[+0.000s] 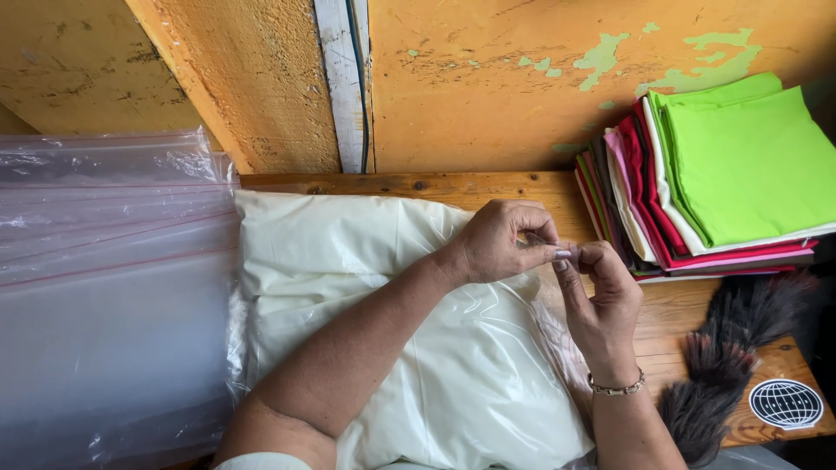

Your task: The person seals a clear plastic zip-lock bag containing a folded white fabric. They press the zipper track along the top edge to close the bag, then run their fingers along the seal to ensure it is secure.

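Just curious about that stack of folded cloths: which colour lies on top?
The bright green cloth tops the stack; white, red, pink and darker pieces show only as edges beneath it.

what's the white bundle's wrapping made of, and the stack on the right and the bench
Wrapping: looks like thin clear plastic film, glossy and crinkled over the cream cloth. Stack: folded woven fabric, matte, in green, red, pink and white. Bench: bare wood, with visible grain and knots.
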